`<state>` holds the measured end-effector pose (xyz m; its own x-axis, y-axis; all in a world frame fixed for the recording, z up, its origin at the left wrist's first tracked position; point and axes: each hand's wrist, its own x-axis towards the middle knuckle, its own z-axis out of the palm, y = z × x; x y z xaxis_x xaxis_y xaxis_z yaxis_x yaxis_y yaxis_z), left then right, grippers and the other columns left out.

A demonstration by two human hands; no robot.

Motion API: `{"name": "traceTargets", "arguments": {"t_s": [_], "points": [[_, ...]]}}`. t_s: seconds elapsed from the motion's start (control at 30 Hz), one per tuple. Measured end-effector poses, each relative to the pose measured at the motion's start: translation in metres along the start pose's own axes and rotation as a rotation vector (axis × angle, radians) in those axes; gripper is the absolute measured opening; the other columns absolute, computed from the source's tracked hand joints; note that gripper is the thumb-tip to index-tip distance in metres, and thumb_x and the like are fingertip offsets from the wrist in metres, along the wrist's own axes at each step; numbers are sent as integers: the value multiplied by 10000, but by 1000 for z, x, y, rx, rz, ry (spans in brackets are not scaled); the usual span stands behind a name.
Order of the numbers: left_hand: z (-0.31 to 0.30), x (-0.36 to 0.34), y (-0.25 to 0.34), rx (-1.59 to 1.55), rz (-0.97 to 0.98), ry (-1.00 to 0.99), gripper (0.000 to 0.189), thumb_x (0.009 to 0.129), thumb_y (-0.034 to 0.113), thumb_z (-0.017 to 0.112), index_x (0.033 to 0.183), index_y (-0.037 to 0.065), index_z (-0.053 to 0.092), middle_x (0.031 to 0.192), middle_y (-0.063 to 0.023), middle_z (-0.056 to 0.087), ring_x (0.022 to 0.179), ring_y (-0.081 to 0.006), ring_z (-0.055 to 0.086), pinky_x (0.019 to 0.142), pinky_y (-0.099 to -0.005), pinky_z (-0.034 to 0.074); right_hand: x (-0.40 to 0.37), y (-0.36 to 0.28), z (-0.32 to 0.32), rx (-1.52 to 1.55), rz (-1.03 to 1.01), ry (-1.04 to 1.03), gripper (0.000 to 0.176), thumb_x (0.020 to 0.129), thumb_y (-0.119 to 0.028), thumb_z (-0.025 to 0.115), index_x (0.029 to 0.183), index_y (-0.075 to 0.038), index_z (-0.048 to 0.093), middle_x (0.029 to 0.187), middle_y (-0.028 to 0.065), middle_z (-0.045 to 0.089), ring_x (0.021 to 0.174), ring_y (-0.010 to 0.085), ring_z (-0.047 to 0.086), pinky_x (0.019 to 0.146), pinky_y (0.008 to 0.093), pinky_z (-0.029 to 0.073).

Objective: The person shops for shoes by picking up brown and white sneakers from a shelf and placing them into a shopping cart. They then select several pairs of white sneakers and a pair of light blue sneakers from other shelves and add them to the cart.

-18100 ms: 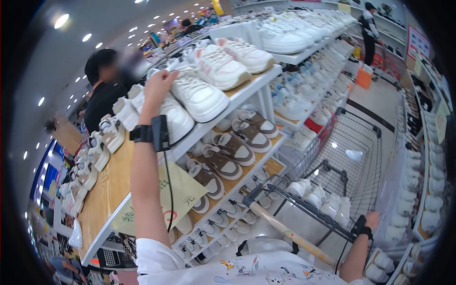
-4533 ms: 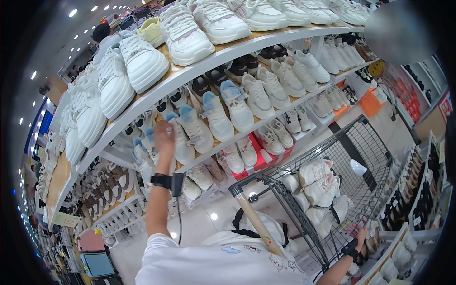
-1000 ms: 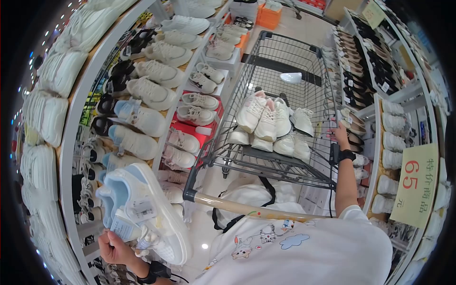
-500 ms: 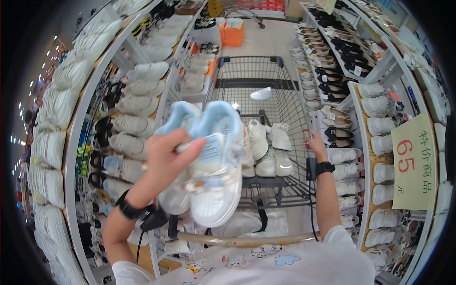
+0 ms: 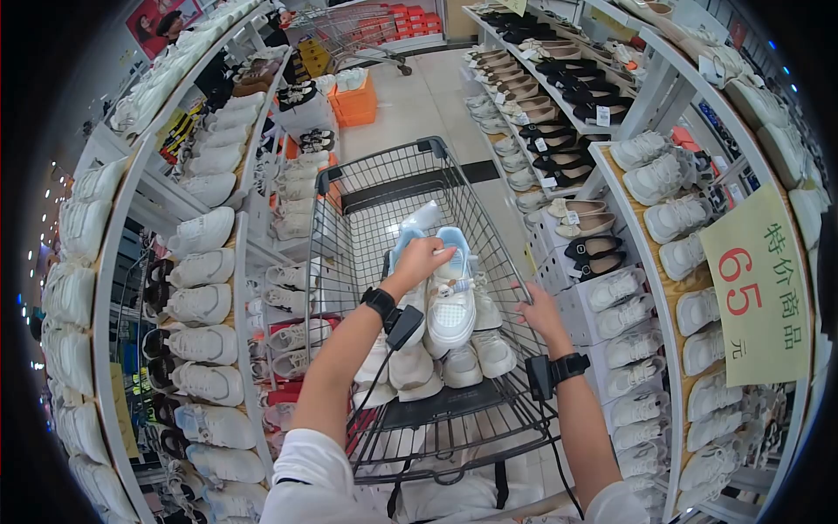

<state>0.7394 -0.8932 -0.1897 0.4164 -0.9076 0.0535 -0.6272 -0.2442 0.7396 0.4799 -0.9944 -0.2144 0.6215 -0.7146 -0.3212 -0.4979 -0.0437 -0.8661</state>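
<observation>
My left hand (image 5: 426, 262) is closed around the collars of a pair of white sneakers (image 5: 451, 316) with light blue linings. They are inside the shopping cart (image 5: 381, 168), toes toward me, overlapping other white shoes (image 5: 412, 371) in this view. A crumpled clear-white wrapper (image 5: 421, 216) shows just beyond the blue heels. At the cart's right side, my right hand (image 5: 543, 314) has its fingers bent over the top wire rim. Black bands with small boxes and cables sit on both wrists.
Shelves of white sneakers (image 5: 202, 304) line the left. On the right are black and beige flats (image 5: 587, 109), more white sneakers (image 5: 628, 336) and a yellow price sign (image 5: 756, 284). Ahead stand orange boxes (image 5: 353, 102) and a second cart (image 5: 349, 39) on the tiled floor.
My left hand has carried the blue-lined sneakers forward and down from close to me into the cart. The cart's far end now appears further left and lower in view.
</observation>
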Motion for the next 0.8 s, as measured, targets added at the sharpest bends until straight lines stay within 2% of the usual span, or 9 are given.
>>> {"name": "traceTargets", "arguments": {"t_s": [0.03,0.07,0.3,0.37,0.43,0.5,0.53,0.67,0.8], "points": [[10,7,-10,38,-57,-8,380,773,344,590,652,-16,590,606,-183,574,561,-305,570,534,-372,429,-1,0,0,-14,-26,-6,382,709,20,510,1067,-104,552,768,84,546,583,153,567,501,283,475],[18,12,-18,29,-57,-9,380,773,344,590,652,-16,590,606,-183,574,561,-305,570,534,-372,429,-2,-1,0,-30,-52,-13,395,710,8,512,1079,-129,546,634,65,528,526,160,561,503,301,448],[64,44,-70,-14,-193,86,371,776,361,567,730,-4,616,674,-215,588,657,-373,571,604,-402,446,-10,-10,2,-54,5,-19,379,728,-22,513,1090,-132,539,589,90,535,521,180,555,558,320,439],[71,49,-79,41,-206,219,384,774,377,569,731,-2,613,661,-216,587,652,-382,573,600,-415,450,-11,-7,4,-42,7,5,379,734,-33,516,1098,-136,536,601,111,549,518,201,553,559,327,437],[78,48,-84,70,-303,164,374,767,373,581,807,3,605,735,-207,598,723,-373,568,656,-413,450,-13,-8,5,-57,20,13,378,733,-33,516,1096,-136,537,613,114,553,520,207,554,561,330,437],[89,42,-90,188,-200,361,356,762,344,597,894,14,576,873,-191,577,842,-350,534,744,-395,431,-16,-11,6,-73,24,23,377,733,-32,516,1094,-137,538,624,117,557,523,212,556,562,332,437],[92,36,-92,216,-255,269,415,759,323,608,1041,30,525,1026,-164,506,963,-328,465,834,-403,379,-19,-14,6,-56,22,28,375,728,-35,517,1089,-136,540,630,124,558,530,227,556,566,337,437],[84,10,-71,349,-269,240,508,786,320,582,1179,23,456,1170,-174,428,1086,-337,389,901,-459,310,-19,-5,10,-64,-6,64,370,713,-44,521,1069,-138,550,634,138,553,560,274,559,580,353,438],[73,-34,-55,418,-171,349,555,755,349,600,1198,51,451,1275,-182,348,1189,-346,303,951,-525,236,-11,23,17,-61,-84,85,366,706,-48,522,1059,-139,554,633,140,550,593,297,565,597,360,441]]}}
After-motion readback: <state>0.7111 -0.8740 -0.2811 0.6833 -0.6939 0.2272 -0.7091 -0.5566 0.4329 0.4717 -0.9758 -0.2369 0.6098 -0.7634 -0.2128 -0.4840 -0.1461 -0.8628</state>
